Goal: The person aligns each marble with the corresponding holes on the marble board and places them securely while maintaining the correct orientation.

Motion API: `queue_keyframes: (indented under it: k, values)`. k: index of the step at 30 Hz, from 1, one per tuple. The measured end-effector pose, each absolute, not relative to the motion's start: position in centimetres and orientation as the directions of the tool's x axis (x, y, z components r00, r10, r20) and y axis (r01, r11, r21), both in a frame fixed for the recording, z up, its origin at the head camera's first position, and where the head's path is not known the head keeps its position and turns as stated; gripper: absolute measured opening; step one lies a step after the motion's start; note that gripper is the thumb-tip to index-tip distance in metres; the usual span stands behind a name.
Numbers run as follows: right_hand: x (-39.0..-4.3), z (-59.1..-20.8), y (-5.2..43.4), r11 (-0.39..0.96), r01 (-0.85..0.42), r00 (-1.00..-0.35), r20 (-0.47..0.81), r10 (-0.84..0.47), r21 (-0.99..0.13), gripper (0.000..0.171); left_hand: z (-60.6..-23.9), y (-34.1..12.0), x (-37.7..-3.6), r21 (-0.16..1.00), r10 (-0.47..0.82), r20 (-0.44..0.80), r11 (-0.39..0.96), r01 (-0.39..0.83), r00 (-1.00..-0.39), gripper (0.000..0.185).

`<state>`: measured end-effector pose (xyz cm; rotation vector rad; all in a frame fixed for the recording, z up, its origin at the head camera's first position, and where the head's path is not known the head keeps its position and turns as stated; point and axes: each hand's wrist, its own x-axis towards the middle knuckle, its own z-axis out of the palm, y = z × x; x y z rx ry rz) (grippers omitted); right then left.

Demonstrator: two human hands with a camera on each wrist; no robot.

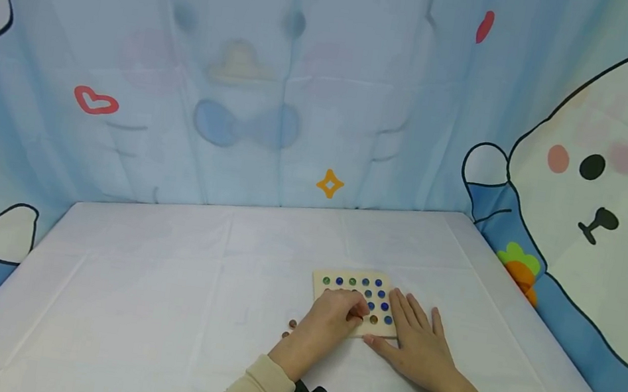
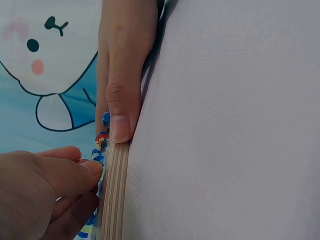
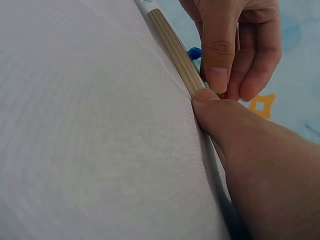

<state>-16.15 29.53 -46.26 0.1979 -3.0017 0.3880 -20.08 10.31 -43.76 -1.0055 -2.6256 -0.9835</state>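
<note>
**Marble board partly filled, both hands on it**

The desk (image 1: pixel 153 307) is draped in a white cloth, and a pale blue curtain printed with cartoon rabbits, a red heart and a yellow star hangs behind and beside it. Just ahead of both hands lies a square wooden board (image 1: pixel 338 278) with rows of small round hollows.

The right hand (image 1: pixel 419 348) lies flat along the board's right edge, its grip spread, fingers straight and resting on the cloth and the board's rim; the thumb presses against the layered wooden edge, as both wrist views show. The left hand (image 1: pixel 332 322) sits over the near left part of the board with its grip pressed together at the fingertips, apparently pinching a marble or setting one into a hollow; what exactly lies between the fingertips cannot be told.

Judging by how things lie, the filling looks well advanced: blue marbles (image 1: pixel 381 294) and a few green ones sit in the hollows beyond and to the right of the left fingertips, with a brownish one just right of them. The hollows under the left hand are hidden. Two small brown marbles (image 1: pixel 290 327) rest loose on the cloth to the left of the left wrist, so some pieces appear yet to be placed.

No brand, label or readable writing shows anywhere.
</note>
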Motion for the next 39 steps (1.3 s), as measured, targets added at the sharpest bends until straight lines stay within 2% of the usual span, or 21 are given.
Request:
queue_keyframes:
  k: [4,10,17,39]
  values:
    - [-16.2,-46.3,29.6,0.958,-0.143,-0.985,0.125,-0.115,-0.248,0.105,-43.9,10.2,-20.0,0.547,0.539,0.358,0.541,0.639,-0.762,0.013]
    - [-16.2,-46.4,29.6,0.960,-0.142,-0.985,0.126,-0.113,-0.243,0.105,-43.4,10.0,-19.8,0.619,0.520,0.310,0.525,0.585,-0.796,0.013]
    - [-16.2,-46.3,29.5,0.962,-0.133,-0.987,0.121,-0.107,-0.237,0.106,-42.5,9.4,-19.6,0.643,0.502,0.254,0.551,0.533,-0.826,0.015]
    - [-16.2,-46.3,29.6,0.963,-0.138,-0.986,0.125,-0.111,-0.233,0.107,-42.1,5.9,-19.7,0.663,0.464,0.334,0.503,0.554,-0.820,0.011]
